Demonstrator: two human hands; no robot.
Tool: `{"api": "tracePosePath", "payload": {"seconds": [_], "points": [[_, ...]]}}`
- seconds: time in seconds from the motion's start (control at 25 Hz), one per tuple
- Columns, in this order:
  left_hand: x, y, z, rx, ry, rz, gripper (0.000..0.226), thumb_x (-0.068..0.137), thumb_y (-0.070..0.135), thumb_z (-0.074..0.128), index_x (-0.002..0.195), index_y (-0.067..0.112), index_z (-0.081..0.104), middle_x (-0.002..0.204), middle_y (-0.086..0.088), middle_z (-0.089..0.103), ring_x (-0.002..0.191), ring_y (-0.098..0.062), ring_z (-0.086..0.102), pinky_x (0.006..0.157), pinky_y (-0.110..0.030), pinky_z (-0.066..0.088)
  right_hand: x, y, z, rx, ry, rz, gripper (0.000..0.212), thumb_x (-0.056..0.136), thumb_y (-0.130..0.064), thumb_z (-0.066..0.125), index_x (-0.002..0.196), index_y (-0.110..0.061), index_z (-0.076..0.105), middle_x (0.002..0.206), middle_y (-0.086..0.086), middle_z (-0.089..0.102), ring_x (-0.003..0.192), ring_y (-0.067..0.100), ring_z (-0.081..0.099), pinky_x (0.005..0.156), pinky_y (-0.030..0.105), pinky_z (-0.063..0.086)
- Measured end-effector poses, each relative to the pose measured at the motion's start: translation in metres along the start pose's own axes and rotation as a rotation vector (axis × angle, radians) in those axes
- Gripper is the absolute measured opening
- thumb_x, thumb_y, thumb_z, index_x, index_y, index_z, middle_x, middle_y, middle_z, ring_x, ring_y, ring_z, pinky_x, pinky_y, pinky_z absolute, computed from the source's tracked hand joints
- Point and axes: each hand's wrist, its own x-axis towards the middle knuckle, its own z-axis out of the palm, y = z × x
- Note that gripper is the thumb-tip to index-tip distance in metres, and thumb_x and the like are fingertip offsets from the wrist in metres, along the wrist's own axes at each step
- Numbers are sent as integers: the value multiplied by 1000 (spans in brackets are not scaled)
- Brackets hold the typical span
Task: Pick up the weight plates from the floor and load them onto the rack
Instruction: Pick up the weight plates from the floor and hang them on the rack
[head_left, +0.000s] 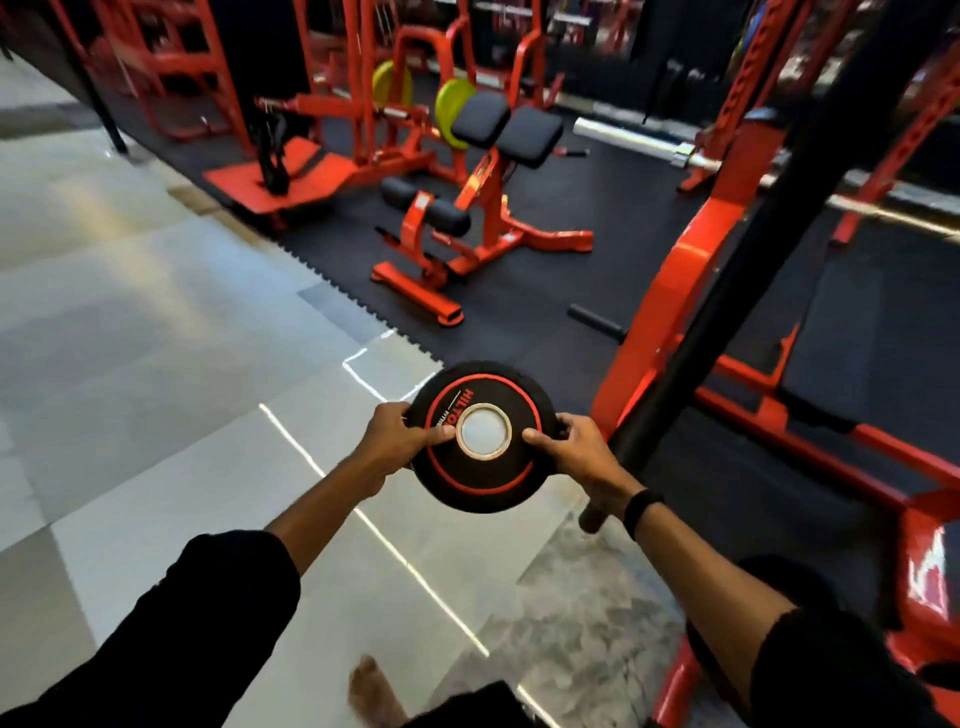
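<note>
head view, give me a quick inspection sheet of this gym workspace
surface: pale tiled floor meets black rubber mat.
job's things: black weight plate with red ring, held flat off the floor; red rack to the right.
clutter: short black roller on the mat.
hands: left hand and right hand grip opposite plate edges.
cables: nothing seen.
surroundings: red bench, yellow-green plates on a machine.

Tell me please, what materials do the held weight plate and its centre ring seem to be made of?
The weight plate, held in both hands, looks rubber-coated: matte black, soft sheen, red printed ring and lettering. Its core cannot be seen. The centre ring looks like bare metal, pale and shiny around the hole.
</note>
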Motion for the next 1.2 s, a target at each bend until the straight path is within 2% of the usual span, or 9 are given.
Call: {"api": "tracePosePath", "payload": {"seconds": [0.08, 0.16, 0.36, 0.56, 0.64, 0.76, 0.96, 1.08, 1.2], "points": [[-35, 25, 19, -16, 25, 131, 45, 77, 21, 84, 114, 2, 66, 96, -7, 72, 85, -17, 69, 58, -19, 53, -38, -22, -28, 6, 48, -91, 8, 89, -14, 71, 93, -9, 66, 75, -2, 70, 66, 9, 66, 53, 20, 52], [-67, 49, 34, -41, 41, 237, 45, 75, 20, 84, 113, 3, 67, 95, -6, 73, 83, -14, 69, 59, -16, 53, -69, -42, -51, 6, 81, -175, 13, 88, -15, 72, 96, -7, 65, 82, 3, 70, 73, 13, 66, 60, 24, 52], [-151, 109, 70, -58, 0, 483, 55, 68, 29, 87, 116, 8, 68, 104, -4, 75, 99, -18, 72, 85, -38, 60, -171, -90, -110, 9, 165, -365, 20, 86, -17, 74, 102, -7, 65, 91, 5, 71, 81, 12, 66, 64, 21, 51], [-237, 146, 112, -83, -90, 685, 54, 56, 35, 91, 102, 14, 72, 97, -3, 78, 90, -16, 75, 86, -40, 60, -291, -108, -155, -36, 315, -471, 27, 85, -19, 75, 108, -7, 66, 103, 13, 74, 93, 21, 70, 82, 36, 57], [-271, 150, 137, -80, -127, 731, 59, 50, 42, 94, 99, 16, 73, 94, -3, 78, 88, -17, 75, 84, -42, 61, -348, -105, -171, -33, 382, -485, 26, 85, -17, 75, 107, -7, 66, 101, 9, 74, 93, 19, 70, 81, 33, 58], [-316, 151, 189, -99, -247, 790, 55, 50, 40, 96, 94, 15, 74, 90, -2, 79, 85, -19, 76, 81, -44, 61, -437, -87, -195, -39, 524, -490, 29, 80, -21, 78, 104, -8, 67, 94, 0, 74, 86, 12, 68, 75, 28, 55], [-399, 153, 299, -160, -512, 789, 48, 52, 28, 95, 92, 11, 74, 85, -1, 79, 82, -21, 76, 76, -40, 62, -582, -50, -245, -68, 822, -404, 31, 79, -14, 79, 106, -5, 67, 96, 1, 73, 93, 15, 65, 87, 37, 53], [-452, 155, 368, -163, -672, 792, 45, 54, 23, 97, 91, 11, 74, 85, -2, 79, 78, -16, 74, 76, -41, 61, -669, -28, -272, -86, 982, -329, 28, 81, -10, 78, 106, -4, 67, 105, 13, 74, 100, 23, 65, 95, 47, 52], [-496, 157, 428, -178, -794, 787, 45, 50, 27, 97, 85, 11, 75, 82, -4, 78, 75, -14, 72, 70, -36, 59, -737, -10, -296, -115, 1072, -281, 30, 82, -13, 77, 108, -3, 67, 104, 12, 75, 99, 25, 70, 89, 41, 57]]}}
